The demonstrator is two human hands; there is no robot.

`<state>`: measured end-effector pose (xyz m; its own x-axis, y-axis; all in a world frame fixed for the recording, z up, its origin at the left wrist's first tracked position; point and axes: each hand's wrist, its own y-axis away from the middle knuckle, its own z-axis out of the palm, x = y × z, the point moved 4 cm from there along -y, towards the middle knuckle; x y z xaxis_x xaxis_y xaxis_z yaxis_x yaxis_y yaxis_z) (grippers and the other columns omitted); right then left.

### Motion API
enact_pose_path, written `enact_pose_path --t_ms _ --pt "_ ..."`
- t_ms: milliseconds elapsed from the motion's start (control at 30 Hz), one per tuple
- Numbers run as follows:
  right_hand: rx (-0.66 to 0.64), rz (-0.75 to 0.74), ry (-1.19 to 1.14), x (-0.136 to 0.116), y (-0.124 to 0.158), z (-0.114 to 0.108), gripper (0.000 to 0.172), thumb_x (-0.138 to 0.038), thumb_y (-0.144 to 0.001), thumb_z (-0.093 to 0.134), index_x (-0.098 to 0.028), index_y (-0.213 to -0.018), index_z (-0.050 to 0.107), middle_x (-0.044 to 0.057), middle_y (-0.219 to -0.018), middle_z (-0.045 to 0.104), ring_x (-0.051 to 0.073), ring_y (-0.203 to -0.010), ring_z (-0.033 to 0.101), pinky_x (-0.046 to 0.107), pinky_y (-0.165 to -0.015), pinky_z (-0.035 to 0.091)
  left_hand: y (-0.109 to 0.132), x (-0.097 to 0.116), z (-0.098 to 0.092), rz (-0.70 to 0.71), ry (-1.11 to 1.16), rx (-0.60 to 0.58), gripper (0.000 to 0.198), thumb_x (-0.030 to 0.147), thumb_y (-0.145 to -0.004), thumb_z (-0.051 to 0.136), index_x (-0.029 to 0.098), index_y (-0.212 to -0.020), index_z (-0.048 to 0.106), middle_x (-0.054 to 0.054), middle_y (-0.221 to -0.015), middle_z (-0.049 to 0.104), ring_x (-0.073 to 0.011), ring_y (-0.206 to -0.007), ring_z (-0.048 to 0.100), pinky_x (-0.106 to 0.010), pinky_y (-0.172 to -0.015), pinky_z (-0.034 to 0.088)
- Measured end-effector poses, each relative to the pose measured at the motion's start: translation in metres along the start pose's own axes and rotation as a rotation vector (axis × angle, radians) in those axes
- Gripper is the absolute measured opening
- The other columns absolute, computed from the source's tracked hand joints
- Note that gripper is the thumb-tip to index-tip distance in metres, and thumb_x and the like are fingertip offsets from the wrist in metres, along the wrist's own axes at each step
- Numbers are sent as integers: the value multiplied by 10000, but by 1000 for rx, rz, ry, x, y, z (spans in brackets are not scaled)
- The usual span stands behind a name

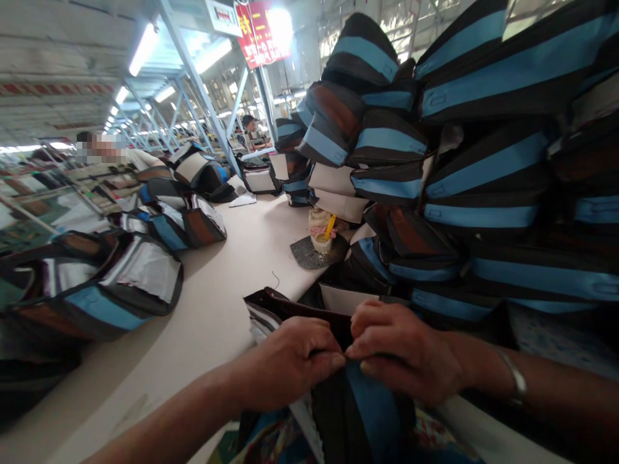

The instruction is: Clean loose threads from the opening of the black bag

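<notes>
A black fabric bag piece with a blue stripe (370, 406) lies at the table's near edge and hangs toward my lap. My left hand (294, 361) pinches its upper edge between thumb and fingers. Close beside it, my right hand (406, 348) grips the same edge, its fingertips almost meeting the left thumb. What lies between the fingertips is too small to make out. Behind my hands, a dark flap of the bag and some white lining stick out onto the table. A metal bracelet (516, 377) is on my right wrist.
Stacked black bags with blue stripes (488, 77) rise high on the right. A jar (320, 235) with a yellow-handled tool stands on a dark pad. More bags (111, 290) line the left of the white table (242, 251). A co-worker (106, 151) is farther back.
</notes>
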<state>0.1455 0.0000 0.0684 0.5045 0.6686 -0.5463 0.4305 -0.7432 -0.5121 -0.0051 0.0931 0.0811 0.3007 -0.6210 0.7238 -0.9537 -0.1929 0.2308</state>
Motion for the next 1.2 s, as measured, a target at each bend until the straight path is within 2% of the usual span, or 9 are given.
enact_pose_path --t_ms 133,267,400,533,600,700,900,1000,1200 --pt "-93 312 -269 5 -7 -15 254 -274 -1012 452 -135 -954 655 35 -873 621 113 -796 570 245 -735 446 8 16 4 139 -168 179 155 156 -875 511 161 -740 587 -20 -789 558 -148 -763 502 -277 -708 382" --pt "-238 245 -166 -7 -21 -18 28 -131 -825 638 -149 -827 659 7 -822 615 106 -733 557 232 -689 424 9 25 0 222 -262 261 118 85 -781 525 172 -711 566 -13 -760 581 -156 -767 520 -307 -742 379" --pt "-128 229 49 -23 -42 -22 31 -137 -763 647 -159 -784 640 2 -764 609 118 -690 530 252 -660 393 18 28 -27 221 -290 207 147 54 -770 525 175 -773 609 -11 -810 626 -169 -856 556 -341 -895 375" --pt "-254 235 -111 -16 -63 -15 487 -450 -770 762 -170 -1149 641 38 -944 673 141 -768 587 245 -684 434 48 20 -50 132 -144 120 146 38 -758 522 167 -736 586 -10 -842 618 -148 -835 551 -289 -857 403" --pt "-320 232 -160 -1 -69 -6 602 -536 -718 793 -156 -1161 646 59 -997 681 165 -827 602 259 -722 453 67 12 -55 52 -14 117 115 82 -783 530 161 -716 580 -22 -867 620 -150 -828 554 -271 -802 418" --pt "-376 156 -352 13 -76 17 491 -527 -739 790 -142 -1025 684 49 -982 689 162 -858 608 261 -768 463 92 5 -51 -99 147 124 65 172 -805 585 153 -798 646 -33 -907 641 -170 -863 564 -273 -810 429" --pt "-369 69 -478 4 -87 41 396 -441 -710 842 -147 -919 680 -12 -826 642 111 -753 548 205 -677 420 105 10 -21 -311 269 244 315 389 -772 749 165 -984 689 6 -848 592 -152 -793 499 -240 -674 386" --pt "-365 97 -500 2 -89 39 408 -443 -698 848 -137 -911 682 -21 -799 620 98 -715 519 197 -645 404 100 6 -8 -323 349 341 341 455 -773 759 129 -826 675 21 -725 533 -122 -679 439 -247 -595 334" --pt "-405 215 -622 5 -84 36 445 -435 -670 864 -127 -926 668 -29 -770 579 86 -683 482 189 -591 376 93 6 -5 -225 412 392 153 276 -794 724 124 -784 716 -1 -780 604 -134 -740 526 -248 -668 399"
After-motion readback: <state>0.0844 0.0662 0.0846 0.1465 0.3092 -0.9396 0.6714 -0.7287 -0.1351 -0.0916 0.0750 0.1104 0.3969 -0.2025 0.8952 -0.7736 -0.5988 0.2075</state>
